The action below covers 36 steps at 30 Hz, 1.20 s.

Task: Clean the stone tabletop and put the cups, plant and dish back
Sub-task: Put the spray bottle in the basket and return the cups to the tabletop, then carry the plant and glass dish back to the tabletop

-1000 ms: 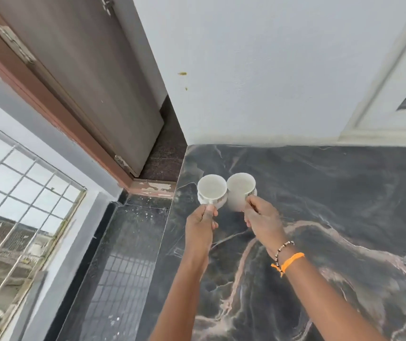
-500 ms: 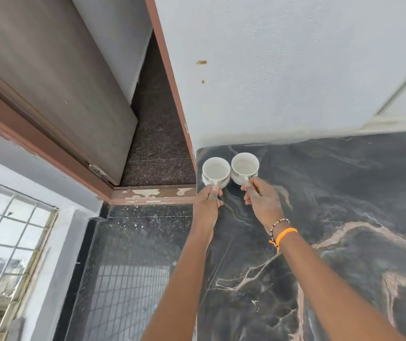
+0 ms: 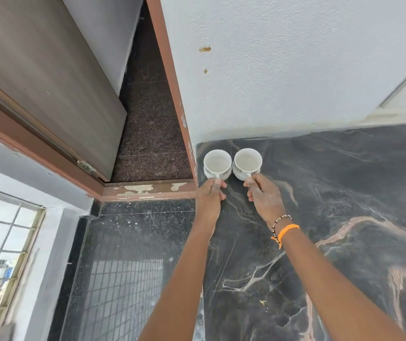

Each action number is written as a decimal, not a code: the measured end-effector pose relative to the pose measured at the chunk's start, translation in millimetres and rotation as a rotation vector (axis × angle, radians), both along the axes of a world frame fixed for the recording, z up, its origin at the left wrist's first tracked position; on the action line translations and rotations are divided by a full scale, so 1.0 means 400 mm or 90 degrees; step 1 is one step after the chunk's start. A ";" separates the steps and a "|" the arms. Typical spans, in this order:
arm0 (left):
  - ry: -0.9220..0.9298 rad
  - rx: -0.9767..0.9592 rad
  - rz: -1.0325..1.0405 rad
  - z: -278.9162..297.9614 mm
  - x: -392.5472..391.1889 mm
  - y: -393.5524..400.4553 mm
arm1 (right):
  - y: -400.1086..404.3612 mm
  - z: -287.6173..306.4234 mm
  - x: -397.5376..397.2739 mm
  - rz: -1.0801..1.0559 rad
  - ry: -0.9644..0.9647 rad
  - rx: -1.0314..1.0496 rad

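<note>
Two white cups sit side by side at the tabletop's (image 3: 344,193) far left corner, close under the white wall (image 3: 295,70). Left cup (image 3: 217,164): round, short, squat body with a faint dark printed pattern low on its side, inside pale and apparently empty, mouth up. Right cup (image 3: 247,163): same shape and glaze, same faint print near the base, also upright and apparently empty. The two rims nearly touch; whether the bodies meet you cannot tell. Your left hand (image 3: 209,196) has its fingers (image 3: 218,184) clenched around the left cup's handle, thumb on top. Your right hand (image 3: 264,198) grips the right cup's handle the same way, fingers curled under. Whether the cups rest on the stone or hang just above it is not clear from this angle. Your right wrist carries an orange band (image 3: 287,231) and a beaded bracelet (image 3: 280,221). Tabletop: dark grey-black polished stone with pale pink and cream veins, thickest toward the right and near edges. Left of the tabletop's edge lies a dark speckled floor (image 3: 133,267), a brown door frame (image 3: 172,77) and a grey-brown door (image 3: 49,82) standing ajar. A barred window (image 3: 2,247) at far left.
</note>
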<state>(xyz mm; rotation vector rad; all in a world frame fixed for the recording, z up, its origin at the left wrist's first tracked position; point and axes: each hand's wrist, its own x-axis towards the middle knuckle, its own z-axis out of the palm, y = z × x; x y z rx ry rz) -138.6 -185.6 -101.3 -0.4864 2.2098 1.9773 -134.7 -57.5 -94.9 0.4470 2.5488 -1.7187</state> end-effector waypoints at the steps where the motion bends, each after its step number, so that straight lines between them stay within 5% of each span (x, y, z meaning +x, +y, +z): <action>1: 0.000 -0.006 -0.002 0.003 -0.001 0.000 | 0.000 0.000 -0.001 0.002 -0.001 0.002; 8: -0.013 -0.052 -0.008 0.017 0.010 0.008 | -0.004 0.003 -0.006 -0.012 -0.020 -0.038; 19: -0.139 0.050 0.124 0.072 0.208 0.160 | 0.128 0.083 0.148 -0.083 -0.059 -0.202; 36: -0.025 0.142 -0.205 0.296 0.573 1.038 | 0.957 0.319 0.702 -0.279 0.097 -0.274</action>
